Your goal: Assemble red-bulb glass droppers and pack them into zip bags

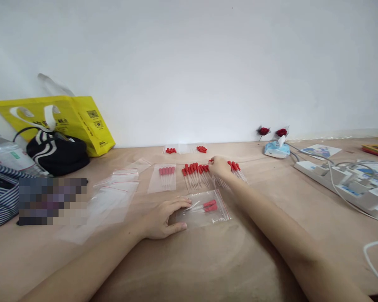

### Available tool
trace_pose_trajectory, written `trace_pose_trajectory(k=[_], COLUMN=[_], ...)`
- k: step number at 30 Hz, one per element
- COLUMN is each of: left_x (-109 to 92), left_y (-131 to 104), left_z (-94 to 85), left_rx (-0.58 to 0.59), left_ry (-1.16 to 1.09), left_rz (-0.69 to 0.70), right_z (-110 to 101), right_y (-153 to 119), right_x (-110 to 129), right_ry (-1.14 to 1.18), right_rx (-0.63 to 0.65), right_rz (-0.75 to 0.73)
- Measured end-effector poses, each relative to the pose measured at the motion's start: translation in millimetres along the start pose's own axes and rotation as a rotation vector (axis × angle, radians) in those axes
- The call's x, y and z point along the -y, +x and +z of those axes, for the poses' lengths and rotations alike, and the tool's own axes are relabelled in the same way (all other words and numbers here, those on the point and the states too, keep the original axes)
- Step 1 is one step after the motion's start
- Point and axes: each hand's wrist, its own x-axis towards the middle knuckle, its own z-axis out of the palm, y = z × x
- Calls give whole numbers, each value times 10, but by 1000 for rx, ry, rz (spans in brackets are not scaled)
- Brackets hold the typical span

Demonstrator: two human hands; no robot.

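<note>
Soft, even brightness, with faint shadows

The white wall [189,75] looks pale and cool; below it, light glints off the clear bag [193,214]. A soft shadow falls below the wall, beside the right forearm [271,214]. Small print seems slightly soft, and the left end is pixelated in a block.

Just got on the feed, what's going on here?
A person is working at a table with both hands. The left hand rests at the edge of a clear bag that has red-topped droppers in it. The right hand is in the row of loose droppers behind it; whether it grips one is hard to tell. To the left of that row, a few more droppers lie on another bag, and flat bags are spread further left.
</note>
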Motion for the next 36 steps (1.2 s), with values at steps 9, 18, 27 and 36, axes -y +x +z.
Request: trace_pose_trajectory(k=[9, 18, 27, 36], left_x=[-11, -23, -31, -50], left_y=[15, 13, 17, 20], left_z=[-5, -9, -14, -16], left_rx=[-14, -26, -29, -15], left_ry=[-21, 18, 22, 23], left_rz=[3, -18, -17, -14], right_z=[-254, -75, -62, 11], right_y=[-486, -847, -1054, -1051], right_x=[-707, -620, -443, -448], right_ry=[989, 1296, 1230, 976], right_rx=[-130, -120, 221, 407], right_rz=[40, 235, 167, -3])
